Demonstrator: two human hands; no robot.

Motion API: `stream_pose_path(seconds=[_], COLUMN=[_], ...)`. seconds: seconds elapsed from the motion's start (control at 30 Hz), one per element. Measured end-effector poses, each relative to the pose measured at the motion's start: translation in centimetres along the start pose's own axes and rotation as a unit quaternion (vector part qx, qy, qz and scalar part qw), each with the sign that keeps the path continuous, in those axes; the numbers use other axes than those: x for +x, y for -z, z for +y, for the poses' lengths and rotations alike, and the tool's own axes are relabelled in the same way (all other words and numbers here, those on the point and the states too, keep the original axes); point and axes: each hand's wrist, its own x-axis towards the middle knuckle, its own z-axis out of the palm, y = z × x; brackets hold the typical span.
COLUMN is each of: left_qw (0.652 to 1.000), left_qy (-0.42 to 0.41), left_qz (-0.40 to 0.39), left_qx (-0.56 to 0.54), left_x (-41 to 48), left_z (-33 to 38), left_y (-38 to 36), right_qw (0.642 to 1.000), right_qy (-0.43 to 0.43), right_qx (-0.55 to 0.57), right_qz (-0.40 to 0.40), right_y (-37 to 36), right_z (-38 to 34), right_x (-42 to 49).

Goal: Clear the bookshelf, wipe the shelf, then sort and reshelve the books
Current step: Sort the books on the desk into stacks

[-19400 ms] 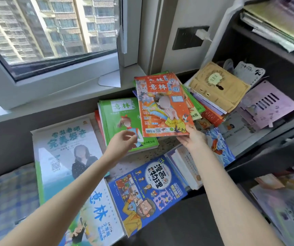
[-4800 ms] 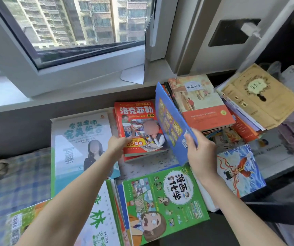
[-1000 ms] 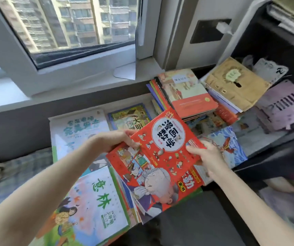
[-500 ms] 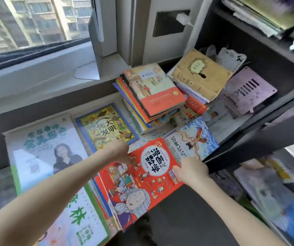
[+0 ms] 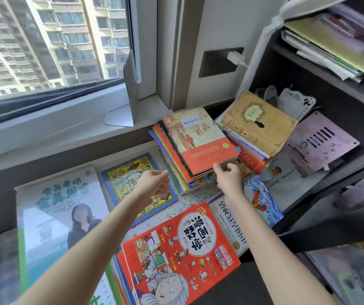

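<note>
Books lie sorted in piles on a low surface under the window. A red comic book (image 5: 183, 254) tops the near pile. Behind it stands a tall stack (image 5: 195, 148) topped by an orange-and-cream book. My right hand (image 5: 228, 176) touches the stack's near lower edge with fingers curled. My left hand (image 5: 153, 183) hovers open above a yellow book with a blue border (image 5: 132, 172). A large white-green workbook (image 5: 58, 212) lies at the left. A tan hardcover (image 5: 257, 122) tops a pile by the dark bookshelf (image 5: 304, 190).
A blue-wave book (image 5: 262, 201) lies right of my right hand. A purple perforated card (image 5: 319, 142) rests on the shelf board. Papers are stacked on the upper shelf (image 5: 330, 47). A white window sill (image 5: 66, 119) runs behind, and a wall socket with a charger (image 5: 223, 59) sits above the stack.
Both hands let go of the red comic book, now lying on the near pile. They moved up and back; my right hand reached the tall stack's edge.
</note>
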Motion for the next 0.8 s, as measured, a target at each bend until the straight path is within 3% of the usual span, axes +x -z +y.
stream_pose_path(seconds=[0.07,0.13,0.3,0.5,0.67,0.73,0.8], left_qw=[0.999,0.998,0.997,0.992,0.993,0.994,0.994], left_qy=[-0.011,-0.01,0.017,-0.021,-0.044,-0.046,-0.042], left_qz=[0.028,0.053,0.069,0.099,0.073,0.055,0.039], left_qx=[-0.016,-0.017,-0.044,0.081,0.08,0.078,0.093], left_x=[0.8,1.7,3.4,4.2,4.7,4.7,4.6], left_z=[0.9,1.6,2.2,2.7,1.7,1.6,2.2], left_y=[-1.1,-2.1,-3.4,-4.1,-3.8,-3.5,-3.0], right_qw=[0.997,0.978,0.928,0.958,0.961,0.962,0.969], right_qy=[0.005,0.06,0.092,0.075,0.074,0.082,0.062], right_qx=[-0.048,-0.175,-0.351,-0.275,-0.267,-0.252,-0.16], right_qz=[0.058,0.097,0.088,0.022,0.017,0.061,0.179], right_y=[-0.3,-0.2,0.4,0.8,0.8,1.4,2.9], right_z=[-0.7,-1.2,-2.5,-2.1,-1.1,-1.1,-1.4], right_x=[1.6,3.1,6.9,8.8,8.2,7.9,7.8])
